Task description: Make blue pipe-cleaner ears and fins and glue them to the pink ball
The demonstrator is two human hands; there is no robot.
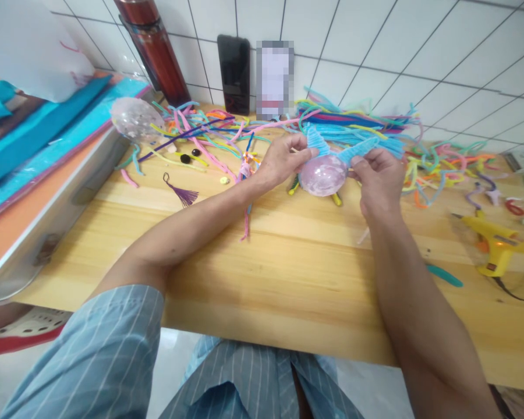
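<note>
A clear pink ball (322, 176) sits between my hands just above the wooden table (288, 273). Two light blue pipe-cleaner cones stick up from it like ears. My left hand (282, 160) pinches the left blue cone (313, 141) at the ball's top. My right hand (378, 177) grips the ball's right side and the right blue cone (358, 151). Both hands have their fingers closed.
Several loose pipe cleaners (367, 131) in many colours pile along the back. A yellow glue gun (495, 241) lies at right. A second clear ball (135, 118), a purple tassel (181, 192), a red bottle (157, 49), a black phone (233, 73) and felt sheets (35, 139) are at left and back.
</note>
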